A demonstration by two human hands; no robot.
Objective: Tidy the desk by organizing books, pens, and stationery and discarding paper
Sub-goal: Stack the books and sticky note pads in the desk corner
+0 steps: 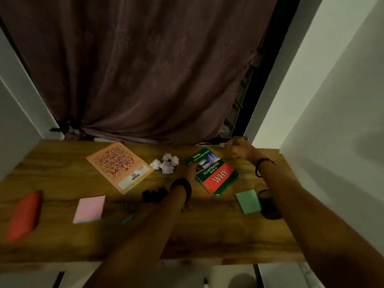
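A green and red book titled "Illustrated Book of Why" (217, 173) lies tilted on the wooden desk (62, 163), right of centre. My left hand (192, 170) grips its left edge, with the fingers hidden under the cover. My right hand (239, 150) hovers with curled fingers at the desk's far right edge, just past the book's far corner, by a thin dark object (216, 141). I cannot tell whether it holds anything. Three crumpled paper balls (166, 163) lie left of the book. An orange book (119, 166) lies further left.
A pink sticky-note pad (89, 208) and a red pouch (24, 215) lie at the front left. Black clips (154, 194) and a blurred green pen (128, 218) sit near my left forearm. A green note pad (248, 201) and a dark round holder (269, 204) stand front right. A curtain hangs behind.
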